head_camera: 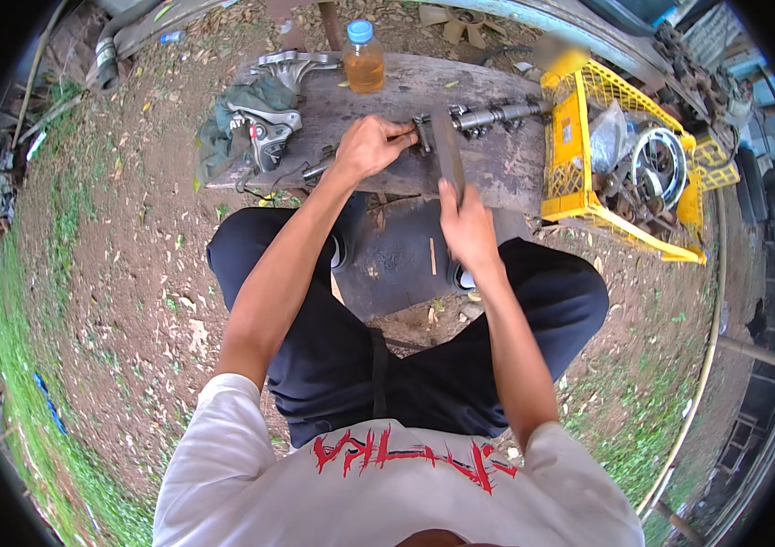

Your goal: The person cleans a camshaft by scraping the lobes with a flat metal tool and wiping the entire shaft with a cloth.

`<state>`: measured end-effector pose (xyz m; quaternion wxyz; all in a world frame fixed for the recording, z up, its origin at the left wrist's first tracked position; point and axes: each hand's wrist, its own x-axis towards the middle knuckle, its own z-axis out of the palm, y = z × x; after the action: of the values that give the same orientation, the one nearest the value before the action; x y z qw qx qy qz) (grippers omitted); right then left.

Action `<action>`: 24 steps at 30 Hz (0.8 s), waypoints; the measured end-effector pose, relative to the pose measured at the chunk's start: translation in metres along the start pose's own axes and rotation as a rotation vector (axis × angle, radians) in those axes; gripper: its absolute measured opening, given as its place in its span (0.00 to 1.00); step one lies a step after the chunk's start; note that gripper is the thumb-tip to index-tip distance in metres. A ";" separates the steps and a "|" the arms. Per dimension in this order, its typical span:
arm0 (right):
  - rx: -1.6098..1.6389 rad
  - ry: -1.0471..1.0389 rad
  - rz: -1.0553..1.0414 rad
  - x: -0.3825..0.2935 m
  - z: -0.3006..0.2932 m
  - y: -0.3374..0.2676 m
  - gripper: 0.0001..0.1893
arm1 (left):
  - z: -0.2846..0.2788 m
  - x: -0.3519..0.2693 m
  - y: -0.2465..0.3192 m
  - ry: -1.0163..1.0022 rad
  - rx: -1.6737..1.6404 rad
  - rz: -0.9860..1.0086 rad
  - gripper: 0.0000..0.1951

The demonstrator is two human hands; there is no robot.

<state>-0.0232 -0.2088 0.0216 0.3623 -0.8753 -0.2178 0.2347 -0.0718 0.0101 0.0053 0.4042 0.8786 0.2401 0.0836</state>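
Observation:
My left hand (pixel 367 149) pinches a small dark metal part (pixel 423 134) above the wooden bench top (pixel 387 161). In my right hand (pixel 467 222) is a long flat metal bar, apparently a flat file (pixel 448 147), pointing away from me. Its far end lies beside or over the small part; whether they touch I cannot tell. Just beyond the file, a steel shaft (pixel 490 117) with small parts along it runs towards the crate. Below my left wrist, a short metal cylinder (pixel 317 171) lies near the bench's front edge.
A capped bottle of amber liquid (pixel 365 66) stands at the back. To the left, a metal engine cover (pixel 266 135) rests on green-grey cloth (pixel 213 147), near a silver casting (pixel 292 65). A yellow plastic crate (pixel 565 140) with metal parts and a ring stands right.

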 end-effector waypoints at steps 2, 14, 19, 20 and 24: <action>-0.027 0.019 -0.026 0.033 0.002 -0.013 0.32 | 0.002 0.002 -0.002 0.035 0.018 0.043 0.20; -0.026 -0.040 -0.023 0.031 -0.001 -0.004 0.32 | 0.004 -0.005 0.008 0.044 0.058 0.010 0.20; -0.137 0.232 -0.314 0.014 0.003 0.033 0.32 | 0.006 -0.001 0.006 0.024 0.039 -0.017 0.19; 0.064 -0.108 0.054 0.011 -0.016 -0.026 0.31 | 0.004 -0.004 -0.006 0.035 0.056 -0.018 0.19; 0.035 -0.152 0.116 0.019 -0.019 -0.047 0.32 | 0.004 -0.003 -0.003 0.032 0.050 -0.034 0.19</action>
<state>-0.0073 -0.1781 0.0637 0.3456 -0.8597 -0.1896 0.3248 -0.0742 0.0074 0.0006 0.3795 0.8828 0.2636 0.0847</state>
